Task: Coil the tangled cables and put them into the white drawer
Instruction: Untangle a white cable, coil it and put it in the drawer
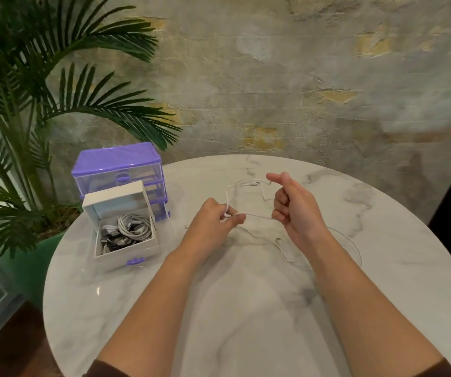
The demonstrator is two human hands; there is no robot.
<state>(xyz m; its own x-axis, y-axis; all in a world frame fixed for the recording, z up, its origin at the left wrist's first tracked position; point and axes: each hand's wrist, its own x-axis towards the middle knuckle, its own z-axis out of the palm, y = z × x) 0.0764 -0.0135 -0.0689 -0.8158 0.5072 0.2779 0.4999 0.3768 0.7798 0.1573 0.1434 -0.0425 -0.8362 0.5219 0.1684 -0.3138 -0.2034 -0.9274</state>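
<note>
Left hand (213, 217) pinches white cable (257, 216); right hand (293, 206) curled round same cable, forefinger extended. Cable spans between hands above table (382, 254) centre, slack trailing toward right edge. White drawer (126, 235) near left edge, coiled cables (130, 229) inside; purple organizer (118, 167) behind.
</note>
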